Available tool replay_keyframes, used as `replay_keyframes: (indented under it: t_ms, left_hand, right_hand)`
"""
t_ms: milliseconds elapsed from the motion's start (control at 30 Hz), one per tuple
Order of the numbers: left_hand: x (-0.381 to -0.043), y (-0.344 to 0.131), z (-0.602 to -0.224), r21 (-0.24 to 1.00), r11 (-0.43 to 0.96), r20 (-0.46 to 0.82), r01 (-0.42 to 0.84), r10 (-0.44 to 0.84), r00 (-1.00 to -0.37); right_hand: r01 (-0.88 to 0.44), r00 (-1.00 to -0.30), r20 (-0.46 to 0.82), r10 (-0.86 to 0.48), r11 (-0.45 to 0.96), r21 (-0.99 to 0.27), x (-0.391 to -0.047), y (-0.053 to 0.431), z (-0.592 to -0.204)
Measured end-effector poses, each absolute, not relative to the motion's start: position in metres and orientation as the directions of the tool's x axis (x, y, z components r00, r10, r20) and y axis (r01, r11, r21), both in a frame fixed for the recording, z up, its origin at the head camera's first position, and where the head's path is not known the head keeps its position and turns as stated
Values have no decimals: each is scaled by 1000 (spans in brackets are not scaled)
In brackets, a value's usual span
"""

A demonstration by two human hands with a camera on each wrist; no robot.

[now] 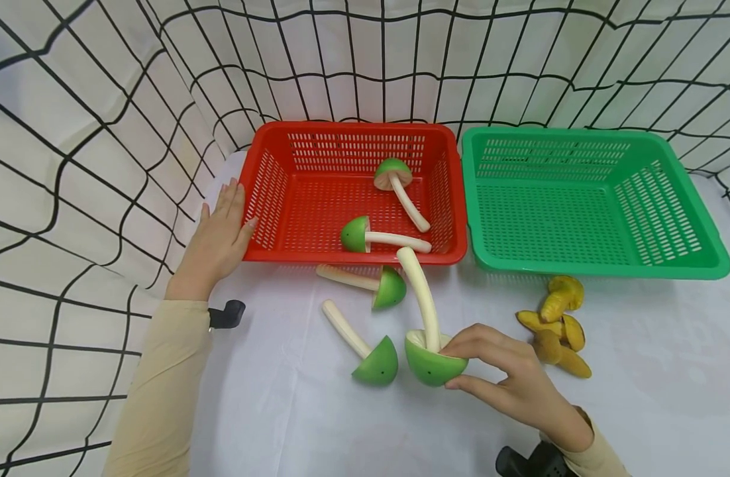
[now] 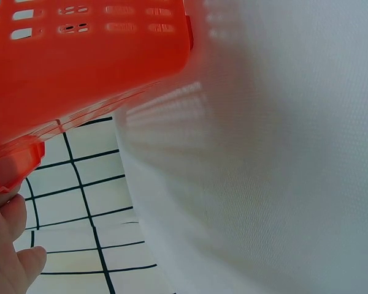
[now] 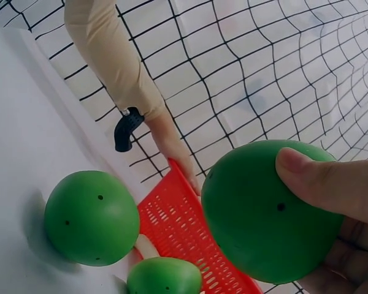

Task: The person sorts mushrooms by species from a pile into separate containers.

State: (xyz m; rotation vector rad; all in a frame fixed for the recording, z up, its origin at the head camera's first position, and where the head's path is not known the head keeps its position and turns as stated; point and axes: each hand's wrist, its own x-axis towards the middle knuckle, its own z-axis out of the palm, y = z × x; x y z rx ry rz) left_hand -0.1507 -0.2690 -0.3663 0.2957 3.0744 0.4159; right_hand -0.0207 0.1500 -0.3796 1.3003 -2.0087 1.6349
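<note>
My right hand (image 1: 514, 377) pinches a toy mushroom (image 1: 430, 364) by its green cap, thumb on the outside and fingers at the rim. Its pale stem points up toward the red basket (image 1: 353, 258). In the right wrist view, the thumb presses on the round green cap (image 3: 264, 226). My left hand (image 1: 216, 238) lies with straight fingers along the red basket's left rim. Two green-capped mushrooms (image 1: 356, 234) lie inside that basket. On the white cloth in front of it are two more, one near the basket (image 1: 390, 289) and one beside the held mushroom (image 1: 377, 364).
A green basket (image 1: 600, 268) stands right of the red one. In front of it lie several knobbly yellow pieces (image 1: 558, 334). Black wire grid (image 1: 383, 76) over white cloth rises behind the baskets and along the left side.
</note>
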Motion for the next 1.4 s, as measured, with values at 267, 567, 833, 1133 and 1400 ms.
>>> replay_keyframes:
  t_ms: [267,567,833,1133,1400]
  left_hand:
    - [-152,-269,-367,266,947,-3,178,185,-983]
    - [-149,-267,-365,264,948,10,177,181,-984]
    - [-149,-268,-365,273,947,4,173,178,-984]
    - [-149,-268,-365,271,946,9,177,182,-983]
    - [-149,-269,-366,268,948,1,172,178,-984]
  right_hand:
    - [-783,-543,683,-489,1,-622,-33,149,-376]
    - [-815,-514,679,-525,51,-578,-50,148,-369]
    - [-786,-550,604,-577,112,-609,-61,148,-360]
    - [-781,-563,580,-589,150,-607,-81,144,-358]
    - [-780,-556,571,-604,143,-609,-99,138,-357]
